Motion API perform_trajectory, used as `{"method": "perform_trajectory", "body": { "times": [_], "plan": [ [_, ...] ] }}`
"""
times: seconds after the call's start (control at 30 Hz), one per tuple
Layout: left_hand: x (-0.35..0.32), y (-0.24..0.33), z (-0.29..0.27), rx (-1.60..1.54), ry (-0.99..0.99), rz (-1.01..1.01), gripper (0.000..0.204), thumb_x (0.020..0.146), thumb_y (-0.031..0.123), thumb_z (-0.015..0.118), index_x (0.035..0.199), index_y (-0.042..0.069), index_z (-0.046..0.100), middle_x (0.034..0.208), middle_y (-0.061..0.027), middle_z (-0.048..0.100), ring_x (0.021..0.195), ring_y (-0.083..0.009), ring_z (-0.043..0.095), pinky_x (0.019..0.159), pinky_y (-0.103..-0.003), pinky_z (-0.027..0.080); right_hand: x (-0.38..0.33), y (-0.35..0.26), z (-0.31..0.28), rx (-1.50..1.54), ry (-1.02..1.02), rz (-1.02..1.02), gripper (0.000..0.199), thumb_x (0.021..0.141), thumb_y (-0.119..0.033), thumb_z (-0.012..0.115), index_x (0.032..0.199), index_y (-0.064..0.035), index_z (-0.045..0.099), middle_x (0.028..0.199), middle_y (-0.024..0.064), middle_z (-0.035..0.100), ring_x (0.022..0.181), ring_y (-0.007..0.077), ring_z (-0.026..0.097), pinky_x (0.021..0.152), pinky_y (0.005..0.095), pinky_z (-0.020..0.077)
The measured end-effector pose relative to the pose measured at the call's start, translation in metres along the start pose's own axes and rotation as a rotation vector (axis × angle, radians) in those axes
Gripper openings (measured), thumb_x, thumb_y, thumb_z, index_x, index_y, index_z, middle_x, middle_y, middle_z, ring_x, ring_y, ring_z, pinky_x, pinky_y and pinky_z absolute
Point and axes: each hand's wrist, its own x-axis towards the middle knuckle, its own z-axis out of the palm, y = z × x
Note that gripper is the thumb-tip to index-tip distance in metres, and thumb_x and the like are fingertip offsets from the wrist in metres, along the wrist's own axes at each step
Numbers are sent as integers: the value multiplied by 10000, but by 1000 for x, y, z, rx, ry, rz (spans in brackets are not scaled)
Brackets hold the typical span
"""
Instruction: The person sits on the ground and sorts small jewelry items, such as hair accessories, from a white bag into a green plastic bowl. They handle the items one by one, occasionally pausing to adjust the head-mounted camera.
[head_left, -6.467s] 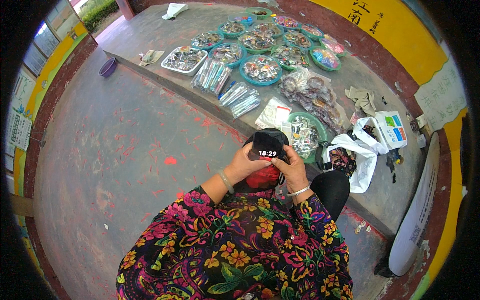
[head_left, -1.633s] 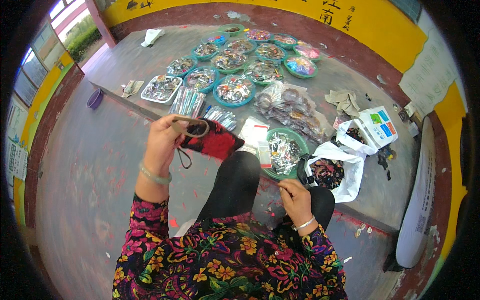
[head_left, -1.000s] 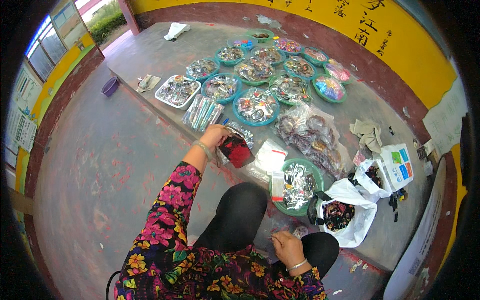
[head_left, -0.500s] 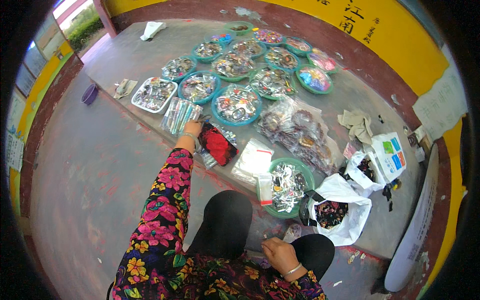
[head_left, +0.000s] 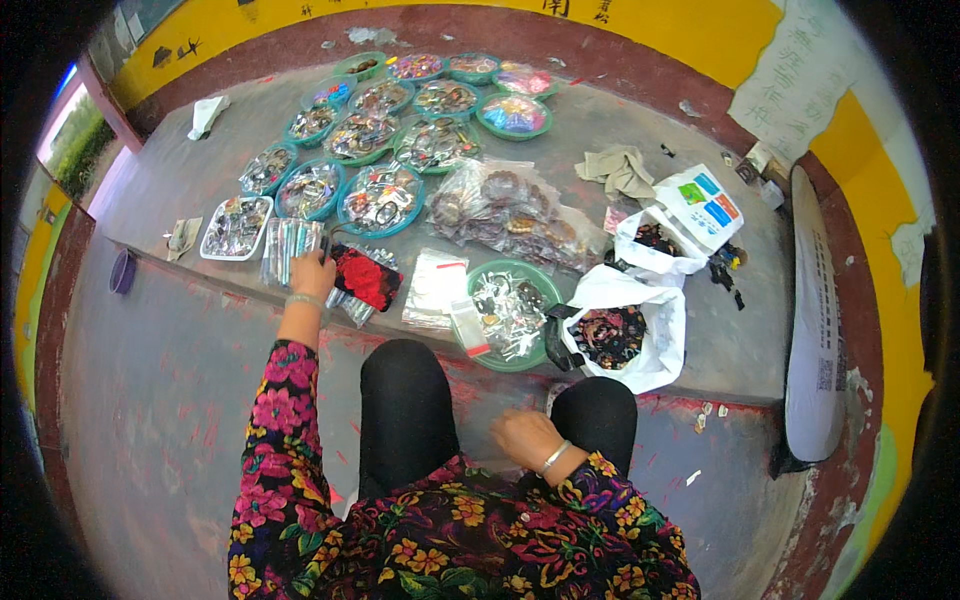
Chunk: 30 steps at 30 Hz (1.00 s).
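Note:
My left hand (head_left: 313, 272) reaches forward, its fingers bent at the left edge of a red and black patterned pouch (head_left: 367, 278); what lies under the fingertips is hidden. Beside the hand lie long clear packets (head_left: 280, 255) of slim sticks, and more silvery packets (head_left: 350, 306) show under the pouch. Near my right knee rests my right hand (head_left: 528, 438), fingers curled in and nothing visible in them. Right of the pouch lies a stack of clear plastic bags (head_left: 434, 290), next to a green basin (head_left: 515, 361) of small metallic pieces.
Several round basins (head_left: 348, 228) of small bagged goods cover the raised platform, with a white tray (head_left: 204, 240) at their left. Bagged brown rings (head_left: 510, 210) lie centrally. White bags (head_left: 667, 345) with dark contents stand right, before a grey cloth (head_left: 618, 172). A purple basin (head_left: 123, 272) sits far left.
The whole view has turned, so the goods sit farther left in it. My left hand stays at the pouch's edge. My right hand stays by the knee, fingers curled.

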Motion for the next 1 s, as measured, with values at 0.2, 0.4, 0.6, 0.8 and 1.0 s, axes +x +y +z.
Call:
{"method": "perform_trajectory", "body": {
  "times": [0.2,0.4,0.6,0.8,1.0],
  "plan": [
    [-106,11,13,-686,-705,4,351,836,277,513,892,-60,593,838,-147,624,795,-259,593,728,-352,444,-18,-9,-16,-99,9,-21,126,754,-156,509,715,-54,571,781,96,569,759,279,580,638,388,455],
    [-263,-60,89,-414,-1207,-264,350,836,277,513,890,-59,593,835,-147,623,791,-258,592,724,-353,443,-66,9,-91,-272,617,-19,98,685,-116,572,759,-53,581,908,124,570,862,282,541,699,374,409],
    [-260,-45,115,-479,-1140,-331,349,837,277,512,888,-58,593,832,-147,622,788,-257,591,719,-353,443,-94,36,-87,-227,793,282,84,714,-117,603,776,-61,616,830,74,592,805,257,560,700,377,405],
    [-215,-6,114,-561,-1026,-280,348,837,277,512,886,-58,593,830,-147,621,784,-256,590,715,-354,442,-95,37,-86,-223,813,292,72,723,-119,596,767,-64,615,819,57,598,803,244,564,702,360,406],
    [-210,3,104,-553,-1027,-255,347,837,277,512,885,-57,593,827,-147,620,780,-255,589,711,-354,442,-93,38,-83,-221,799,280,76,726,-122,598,770,-64,616,827,58,600,816,241,566,709,366,409]
  ]
}}
